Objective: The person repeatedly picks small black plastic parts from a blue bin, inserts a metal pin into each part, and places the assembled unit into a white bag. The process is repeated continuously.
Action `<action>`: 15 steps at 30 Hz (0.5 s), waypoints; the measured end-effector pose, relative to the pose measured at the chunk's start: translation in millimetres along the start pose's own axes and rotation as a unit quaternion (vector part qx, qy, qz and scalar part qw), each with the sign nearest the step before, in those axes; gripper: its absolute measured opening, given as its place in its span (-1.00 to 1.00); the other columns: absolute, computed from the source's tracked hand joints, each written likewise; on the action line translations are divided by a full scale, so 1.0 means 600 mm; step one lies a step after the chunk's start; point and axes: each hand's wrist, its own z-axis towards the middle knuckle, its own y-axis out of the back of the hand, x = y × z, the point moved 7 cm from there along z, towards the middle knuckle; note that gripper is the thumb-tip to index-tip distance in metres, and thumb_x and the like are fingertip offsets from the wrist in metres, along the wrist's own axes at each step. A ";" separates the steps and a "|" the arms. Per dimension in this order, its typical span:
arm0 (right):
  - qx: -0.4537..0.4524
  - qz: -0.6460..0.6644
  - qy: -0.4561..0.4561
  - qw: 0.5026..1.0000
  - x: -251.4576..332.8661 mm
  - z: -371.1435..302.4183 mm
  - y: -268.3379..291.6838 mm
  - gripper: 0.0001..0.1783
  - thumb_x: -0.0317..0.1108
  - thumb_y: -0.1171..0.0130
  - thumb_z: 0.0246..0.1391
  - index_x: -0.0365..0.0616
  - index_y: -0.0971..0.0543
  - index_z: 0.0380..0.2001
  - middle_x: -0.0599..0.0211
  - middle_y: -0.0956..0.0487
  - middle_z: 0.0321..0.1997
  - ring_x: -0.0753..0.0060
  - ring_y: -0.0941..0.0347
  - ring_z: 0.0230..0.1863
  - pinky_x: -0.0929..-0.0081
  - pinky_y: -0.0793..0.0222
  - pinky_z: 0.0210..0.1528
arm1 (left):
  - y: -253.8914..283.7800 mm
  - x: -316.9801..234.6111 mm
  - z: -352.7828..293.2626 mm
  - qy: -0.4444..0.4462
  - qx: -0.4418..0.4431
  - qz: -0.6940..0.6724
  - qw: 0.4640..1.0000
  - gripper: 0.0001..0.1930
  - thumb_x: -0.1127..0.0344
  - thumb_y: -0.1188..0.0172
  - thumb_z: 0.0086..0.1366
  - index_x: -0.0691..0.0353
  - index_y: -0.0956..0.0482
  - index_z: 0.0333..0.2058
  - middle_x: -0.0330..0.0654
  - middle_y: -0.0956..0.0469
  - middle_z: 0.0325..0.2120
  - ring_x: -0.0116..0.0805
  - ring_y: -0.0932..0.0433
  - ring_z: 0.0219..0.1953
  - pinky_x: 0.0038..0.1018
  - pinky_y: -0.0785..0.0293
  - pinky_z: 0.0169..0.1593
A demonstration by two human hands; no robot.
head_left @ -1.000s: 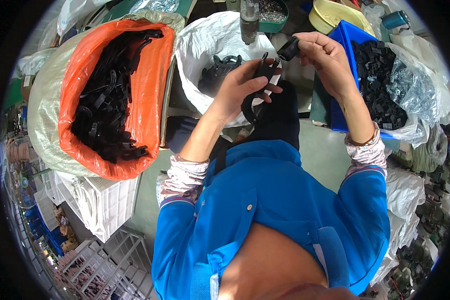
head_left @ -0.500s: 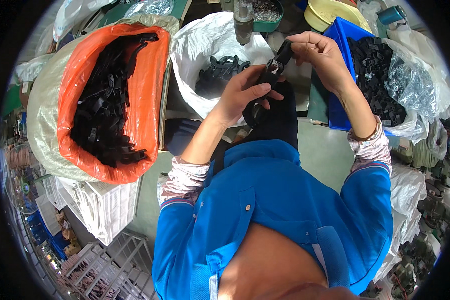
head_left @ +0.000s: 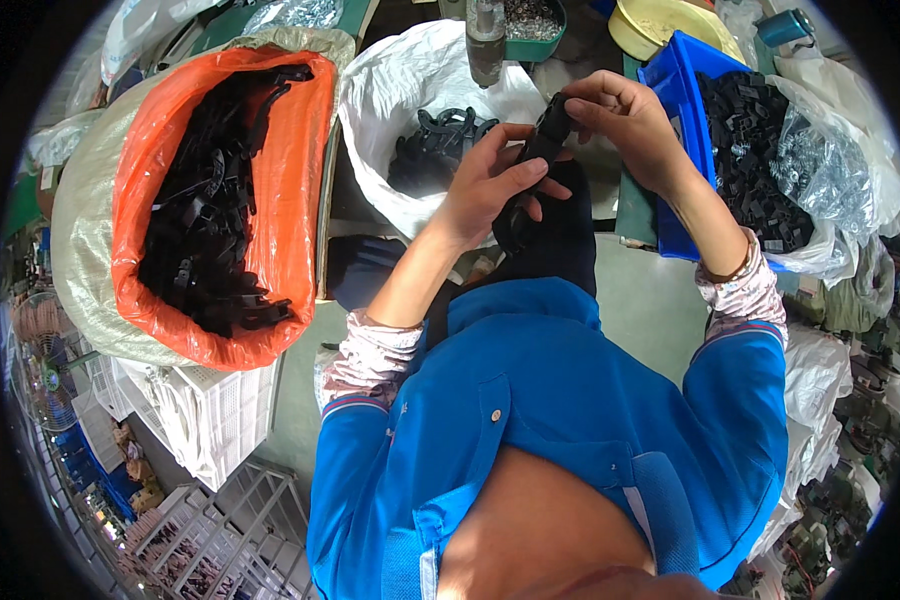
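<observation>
Pinching small black plastic block [head_left: 554, 108] with right hand [head_left: 625, 130], clasping long curved black plastic part [head_left: 541, 147] in left hand [head_left: 480, 188]; since moments ago, swung from angled into line, so probably joined; holding both between white woven sack [head_left: 378, 82] and blue plastic bin [head_left: 692, 105]

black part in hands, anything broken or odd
Nothing stands out: the black part, in the left hand with the right hand at its upper end, shows no visible break; finer damage can't be judged.
</observation>
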 end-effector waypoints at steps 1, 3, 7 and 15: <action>0.003 0.006 -0.002 1.000 -0.001 -0.002 -0.001 -0.79 -0.37 -0.19 0.10 -0.22 -0.53 -0.22 0.34 -0.57 -0.31 0.60 -0.48 -0.29 0.63 -0.42 -0.27 | 0.001 0.000 0.001 -0.001 -0.006 0.002 1.000 -0.54 0.29 -0.08 0.29 0.36 -0.20 0.08 0.09 -0.45 -0.06 -0.19 -0.60 -0.22 -0.57 -0.49 -0.42; -0.007 0.027 -0.007 1.000 0.007 -0.010 -0.008 -0.79 -0.37 -0.19 0.10 -0.24 -0.53 -0.22 0.33 -0.57 -0.29 0.59 -0.48 -0.30 0.61 -0.43 -0.27 | 0.000 -0.005 0.006 -0.007 -0.001 0.017 1.000 -0.54 0.29 -0.09 0.28 0.36 -0.19 0.07 0.09 -0.47 -0.08 -0.18 -0.60 -0.22 -0.56 -0.50 -0.42; -0.005 -0.020 0.051 0.998 0.021 -0.020 -0.017 -0.77 -0.40 -0.17 0.10 -0.29 -0.52 -0.20 0.32 -0.56 -0.28 0.59 -0.47 -0.31 0.60 -0.42 -0.23 | -0.010 -0.016 0.014 -0.022 -0.047 0.010 0.999 -0.55 0.39 -0.15 0.24 0.34 -0.16 0.03 0.03 -0.49 -0.19 -0.25 -0.59 -0.26 -0.54 -0.52 -0.40; 0.021 0.027 0.036 0.999 0.025 -0.030 -0.008 -0.79 -0.38 -0.12 0.14 -0.29 -0.52 -0.20 0.40 -0.55 -0.28 0.67 -0.44 -0.23 0.64 -0.38 -0.17 | -0.014 -0.032 0.018 -0.147 -0.135 0.144 0.969 -0.81 0.48 -0.19 0.20 0.32 -0.32 -0.45 -0.07 -0.57 -0.44 -0.55 -0.52 -0.50 -0.62 -0.50 -0.50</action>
